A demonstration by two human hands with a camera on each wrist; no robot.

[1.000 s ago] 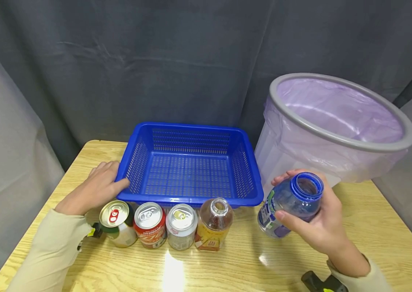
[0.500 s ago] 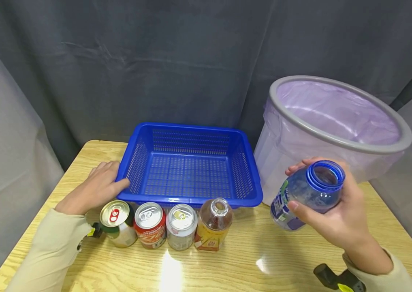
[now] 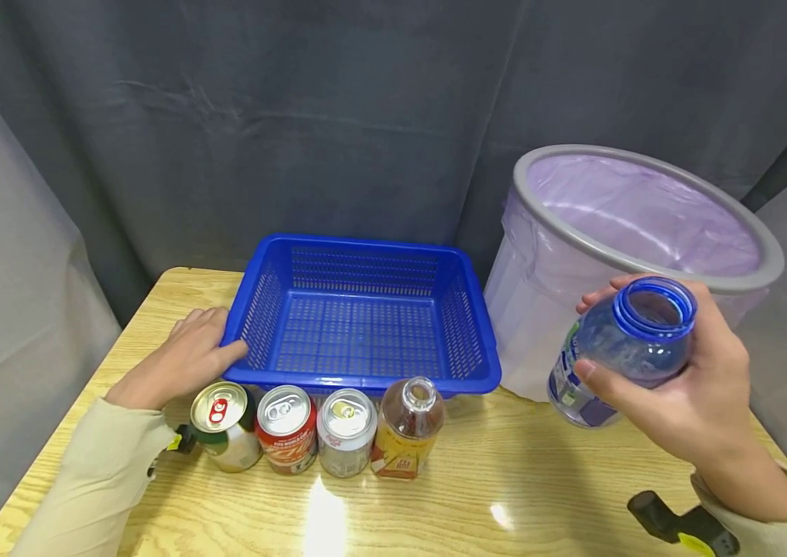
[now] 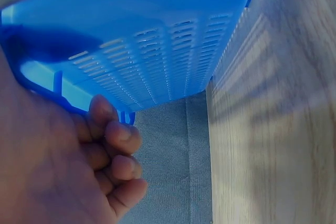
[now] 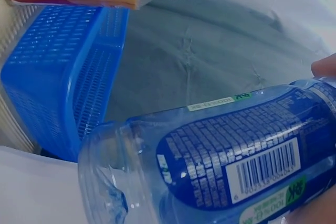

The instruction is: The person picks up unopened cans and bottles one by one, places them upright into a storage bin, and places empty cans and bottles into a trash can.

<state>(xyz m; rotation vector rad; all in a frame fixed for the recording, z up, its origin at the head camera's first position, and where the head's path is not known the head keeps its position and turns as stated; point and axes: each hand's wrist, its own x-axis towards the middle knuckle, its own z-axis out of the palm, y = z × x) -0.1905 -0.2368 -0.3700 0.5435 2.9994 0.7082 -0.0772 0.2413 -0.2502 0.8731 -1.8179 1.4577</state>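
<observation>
My right hand (image 3: 699, 387) grips a clear blue plastic bottle (image 3: 595, 348) round its body, thumb on the near side. The bottle is uncapped and tilted, held up off the table in front of the bin; its barcode label shows in the right wrist view. At the basket's left front corner my left hand (image 3: 187, 356) holds the rim of the blue plastic basket (image 3: 365, 381), thumb on top. Curled fingers (image 4: 123, 132) show by that rim in the left wrist view. The basket stands upright with nothing in it.
In front of the basket stand a gold-green can (image 3: 226, 425), a red can (image 3: 286, 429), a silver-white can (image 3: 347, 433) and an uncapped bottle with a yellow label (image 3: 407, 429). A bin (image 3: 525, 302) with a purple liner rises at the right. Grey curtain (image 3: 365, 116) hangs behind the table.
My right hand has carried the blue bottle to the right and upward, to the front of the bin. The left hand, the basket, the cans and the yellow-labelled bottle have stayed put.
</observation>
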